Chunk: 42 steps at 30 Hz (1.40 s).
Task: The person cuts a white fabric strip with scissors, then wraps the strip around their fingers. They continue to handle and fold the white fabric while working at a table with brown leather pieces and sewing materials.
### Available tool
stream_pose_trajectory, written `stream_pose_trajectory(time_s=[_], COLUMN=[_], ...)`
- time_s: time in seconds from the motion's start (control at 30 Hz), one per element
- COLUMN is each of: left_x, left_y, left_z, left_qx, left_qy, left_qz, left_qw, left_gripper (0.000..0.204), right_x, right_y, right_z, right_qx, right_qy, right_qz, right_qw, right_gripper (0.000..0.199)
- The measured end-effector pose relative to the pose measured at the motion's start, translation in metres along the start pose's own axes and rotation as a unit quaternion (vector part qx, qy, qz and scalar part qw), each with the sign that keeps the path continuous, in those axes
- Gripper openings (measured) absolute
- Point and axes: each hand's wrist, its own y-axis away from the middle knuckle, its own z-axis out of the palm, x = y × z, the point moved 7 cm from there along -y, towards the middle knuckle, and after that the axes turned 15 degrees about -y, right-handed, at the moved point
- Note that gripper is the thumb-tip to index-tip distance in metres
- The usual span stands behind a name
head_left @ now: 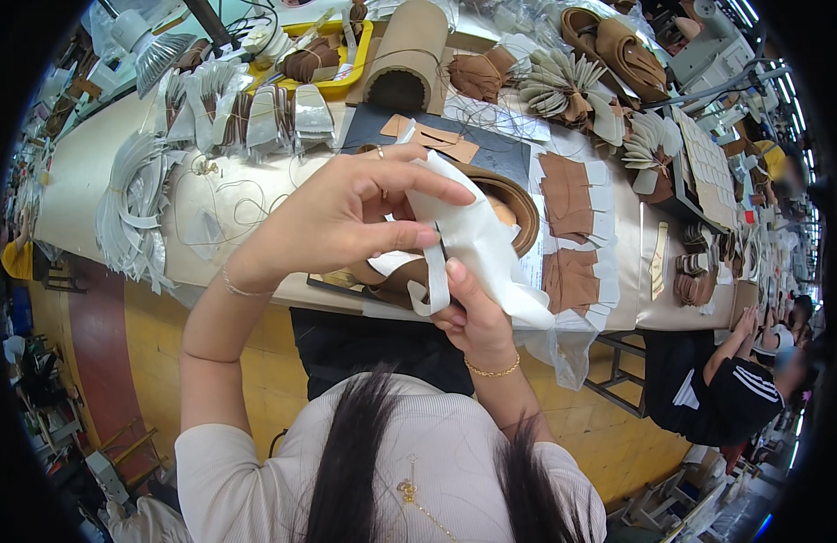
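Observation:
In front of my chest, above the table edge, both hands hold a limp white sheet piece with a narrow white strip hanging along its near left side. My left hand is curved round the upper end, its index finger over the sheet and its thumb at the top of the strip. My right hand grips the lower part from beneath, thumb up beside the strip; its other fingers are mostly hidden. A thin dark line shows between strip and sheet; I cannot tell what it is. Behind the sheet lies a coiled brown band.
Brown pieces with white edges lie in rows to the right. Bundled white strips lie at the left. Farther back are a yellow tray, a brown roll and a lamp. Another person sits at the right.

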Motion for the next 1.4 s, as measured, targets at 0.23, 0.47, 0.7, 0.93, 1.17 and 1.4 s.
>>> stream_pose_trajectory(time_s=[0.23,0.47,0.7,0.93,1.17,1.4], left_x=[0.003,0.002,0.002,0.002,0.001,-0.003], left_y=[-0.001,-0.003,-0.005,-0.003,-0.004,-0.002], left_z=[0.008,0.012,0.018,0.023,0.026,0.033], left_qx=[-0.049,-0.063,-0.096,-0.128,-0.141,-0.167], left_qy=[0.090,0.101,0.144,0.182,0.195,0.227], left_qz=[-0.035,-0.025,-0.043,-0.058,-0.069,-0.079], left_qw=[0.994,0.993,0.984,0.973,0.968,0.956], left_gripper=[0.039,0.040,0.045,0.054,0.062,0.069], right_x=[0.003,0.002,-0.003,-0.002,0.000,-0.002], right_y=[-0.002,-0.001,-0.004,-0.004,-0.005,-0.009], right_z=[0.002,0.001,0.005,0.004,0.001,0.001], right_qx=[-0.043,-0.025,-0.023,-0.017,-0.024,-0.010], right_qy=[-0.032,-0.027,-0.003,-0.013,-0.023,-0.027], right_qz=[0.001,-0.006,-0.049,-0.031,-0.049,-0.047], right_qw=[0.999,0.999,0.999,0.999,0.998,0.998], right_gripper=[0.027,0.025,0.027,0.020,0.028,0.023])
